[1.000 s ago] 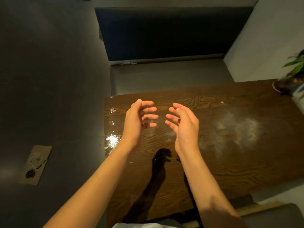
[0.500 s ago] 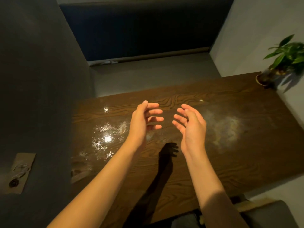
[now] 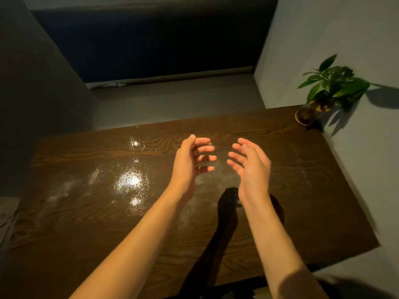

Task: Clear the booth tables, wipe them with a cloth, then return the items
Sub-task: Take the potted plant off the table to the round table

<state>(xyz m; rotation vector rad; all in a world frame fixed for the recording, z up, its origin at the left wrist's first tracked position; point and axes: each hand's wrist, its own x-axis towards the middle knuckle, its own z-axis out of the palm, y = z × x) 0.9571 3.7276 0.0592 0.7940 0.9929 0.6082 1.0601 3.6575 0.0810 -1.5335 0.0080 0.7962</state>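
A dark wooden booth table (image 3: 90,216) fills the middle of the head view, with wet glare spots and pale smears on its top. My left hand (image 3: 190,162) and my right hand (image 3: 251,167) hover above the table's centre, palms facing each other a short way apart. Fingers of both are loosely spread and hold nothing. A small potted plant (image 3: 323,93) with green leaves stands on the table's far right corner against the wall. No cloth is in view.
A grey bench seat (image 3: 172,100) with a dark blue backrest (image 3: 151,44) runs behind the table. A pale wall (image 3: 345,29) closes the right side. A dark floor (image 3: 32,93) lies to the left, with a brownish plate (image 3: 8,216) at the left edge.
The view has swung left and up, so more of the table's left end and the whole plant show. Both hands keep the same facing pose, fingers spread.
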